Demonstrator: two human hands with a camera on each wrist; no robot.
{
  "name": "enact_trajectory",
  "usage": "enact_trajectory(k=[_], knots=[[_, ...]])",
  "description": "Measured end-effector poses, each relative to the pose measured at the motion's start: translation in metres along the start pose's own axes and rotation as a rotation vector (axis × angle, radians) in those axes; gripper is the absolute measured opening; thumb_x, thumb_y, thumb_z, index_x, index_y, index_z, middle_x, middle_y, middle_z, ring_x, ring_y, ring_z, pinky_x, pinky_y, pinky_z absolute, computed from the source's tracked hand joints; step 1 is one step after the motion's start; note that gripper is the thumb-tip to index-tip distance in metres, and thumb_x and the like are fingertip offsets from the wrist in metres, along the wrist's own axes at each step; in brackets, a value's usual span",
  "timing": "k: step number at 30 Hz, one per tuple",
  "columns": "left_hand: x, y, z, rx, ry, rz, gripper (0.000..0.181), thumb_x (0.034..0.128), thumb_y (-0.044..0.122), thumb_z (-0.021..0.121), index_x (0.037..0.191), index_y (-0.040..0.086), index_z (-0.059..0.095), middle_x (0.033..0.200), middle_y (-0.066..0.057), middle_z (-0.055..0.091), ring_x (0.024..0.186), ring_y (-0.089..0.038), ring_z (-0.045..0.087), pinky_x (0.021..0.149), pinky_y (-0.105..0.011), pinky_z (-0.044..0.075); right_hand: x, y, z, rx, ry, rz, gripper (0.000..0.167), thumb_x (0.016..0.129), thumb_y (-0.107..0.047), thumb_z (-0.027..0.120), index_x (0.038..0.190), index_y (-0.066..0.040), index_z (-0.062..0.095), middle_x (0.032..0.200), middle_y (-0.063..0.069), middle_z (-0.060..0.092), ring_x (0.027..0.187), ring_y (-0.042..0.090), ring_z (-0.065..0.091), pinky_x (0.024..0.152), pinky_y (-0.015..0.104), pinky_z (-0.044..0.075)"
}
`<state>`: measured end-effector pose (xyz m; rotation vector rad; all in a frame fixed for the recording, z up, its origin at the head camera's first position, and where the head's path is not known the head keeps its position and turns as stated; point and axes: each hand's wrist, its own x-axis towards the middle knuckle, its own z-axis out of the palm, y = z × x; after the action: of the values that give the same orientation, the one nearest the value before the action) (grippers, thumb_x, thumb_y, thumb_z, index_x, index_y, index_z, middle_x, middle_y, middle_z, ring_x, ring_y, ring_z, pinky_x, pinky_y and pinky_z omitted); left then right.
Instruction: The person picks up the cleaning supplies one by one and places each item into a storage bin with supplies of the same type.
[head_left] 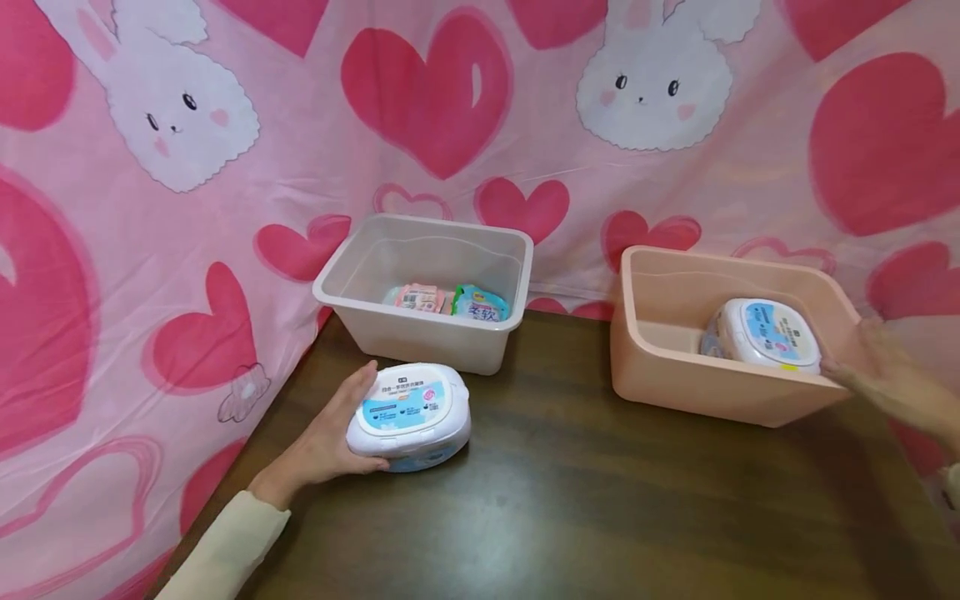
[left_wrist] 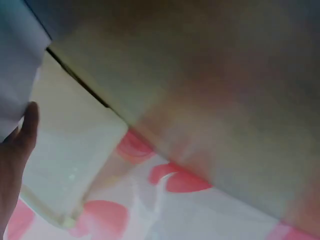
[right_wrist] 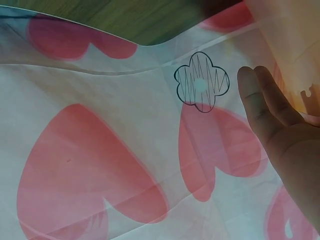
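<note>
My left hand (head_left: 333, 433) grips the left end of a white laundry-pod tub (head_left: 411, 408), with thumb at the front and fingers behind. Its lid is closed and carries a blue and white label. Part of this tub (left_wrist: 17, 65) shows blurred at the edge of the left wrist view. At the right, my right hand (head_left: 896, 379) is against the outer right side of the peach bin (head_left: 720, 392). Its two visible fingers (right_wrist: 257, 107) are straight in the right wrist view, beside the bin wall. A similar white tub (head_left: 768, 333) sits tilted inside that bin.
Behind the held tub stands a pale grey bin (head_left: 420, 329) with a pink packet (head_left: 420, 298) and a blue-green packet (head_left: 480, 304) inside. Both bins are on a dark wooden table (head_left: 562, 500). A pink heart-patterned cloth (head_left: 555, 117) hangs behind and at the sides.
</note>
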<state>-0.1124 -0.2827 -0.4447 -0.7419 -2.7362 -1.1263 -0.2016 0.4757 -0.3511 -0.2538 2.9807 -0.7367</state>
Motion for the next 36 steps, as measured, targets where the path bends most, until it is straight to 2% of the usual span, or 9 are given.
enact_trajectory(k=[3,5,9,13,19,22,26,30,36], knots=[[0.003,0.006,0.005,0.08,0.049,0.103,0.113,0.0618,0.042,0.095,0.156,0.024,0.036,0.164,-0.005,0.023,0.141,-0.03,0.034,0.101,-0.06,0.045,0.0,-0.002,-0.001,0.003,-0.004,0.001,0.099,0.103,-0.045,0.049,0.151,0.002,-0.025,0.154,0.025,-0.034,0.141,0.051,-0.027,0.109,0.065,-0.02],[0.005,0.011,0.007,0.107,0.078,0.138,0.105,0.0615,0.043,0.095,0.151,0.025,0.044,0.164,-0.005,0.027,0.141,-0.027,0.037,0.101,-0.058,0.047,0.0,-0.002,-0.001,-0.001,-0.005,0.011,0.099,0.103,-0.046,0.048,0.151,0.001,-0.025,0.154,0.024,-0.035,0.14,0.051,-0.027,0.108,0.067,-0.02],[0.008,0.022,0.014,0.094,0.123,0.179,0.098,0.0611,0.041,0.095,0.147,0.023,0.051,0.16,-0.005,0.036,0.137,-0.025,0.044,0.1,-0.052,0.049,0.001,-0.003,-0.001,-0.019,-0.009,0.018,0.098,0.104,-0.048,0.045,0.15,0.003,-0.024,0.154,0.024,-0.036,0.14,0.05,-0.028,0.109,0.066,-0.019],[0.012,0.032,0.024,0.064,0.173,0.24,0.092,0.0612,0.041,0.094,0.143,0.021,0.056,0.153,-0.004,0.047,0.131,-0.024,0.049,0.104,-0.039,0.047,0.002,-0.002,-0.001,-0.033,-0.015,0.019,0.097,0.104,-0.049,0.044,0.149,0.005,-0.023,0.153,0.024,-0.035,0.14,0.049,-0.029,0.109,0.065,-0.019],[0.024,0.045,0.036,-0.025,0.25,0.336,0.08,0.0714,0.051,0.087,0.138,0.015,0.06,0.145,-0.008,0.053,0.128,-0.027,0.053,0.108,-0.029,0.041,0.002,-0.001,-0.001,-0.017,-0.022,0.044,0.098,0.104,-0.052,0.043,0.149,0.003,-0.024,0.152,0.026,-0.035,0.139,0.049,-0.029,0.109,0.066,-0.019],[0.032,0.054,0.041,-0.086,0.271,0.359,0.076,0.0771,0.054,0.083,0.137,0.013,0.061,0.145,-0.011,0.053,0.128,-0.028,0.053,0.107,-0.03,0.042,0.001,-0.001,-0.002,-0.015,-0.028,0.056,0.098,0.104,-0.052,0.043,0.149,0.003,-0.025,0.152,0.028,-0.034,0.139,0.05,-0.029,0.108,0.067,-0.019],[0.043,0.066,0.045,-0.143,0.269,0.373,0.074,0.079,0.054,0.082,0.136,0.011,0.06,0.144,-0.012,0.052,0.127,-0.03,0.053,0.105,-0.034,0.045,0.0,-0.003,-0.002,-0.03,-0.033,0.069,0.099,0.103,-0.053,0.042,0.149,0.004,-0.025,0.152,0.028,-0.034,0.139,0.051,-0.028,0.108,0.069,-0.018],[0.054,0.077,0.05,-0.159,0.262,0.372,0.074,0.0799,0.058,0.079,0.135,0.012,0.06,0.144,-0.012,0.052,0.126,-0.03,0.053,0.104,-0.037,0.047,0.0,-0.005,-0.001,-0.038,-0.017,0.061,0.1,0.102,-0.053,0.044,0.149,0.004,-0.024,0.153,0.026,-0.034,0.14,0.052,-0.027,0.107,0.071,-0.016],[0.074,0.09,0.055,-0.178,0.284,0.393,0.075,0.0809,0.065,0.073,0.133,0.012,0.061,0.141,-0.012,0.053,0.124,-0.032,0.055,0.102,-0.04,0.049,-0.001,-0.005,-0.001,-0.024,-0.006,0.065,0.101,0.102,-0.053,0.044,0.149,0.007,-0.022,0.153,0.035,-0.028,0.14,0.056,-0.023,0.108,0.071,-0.014]])
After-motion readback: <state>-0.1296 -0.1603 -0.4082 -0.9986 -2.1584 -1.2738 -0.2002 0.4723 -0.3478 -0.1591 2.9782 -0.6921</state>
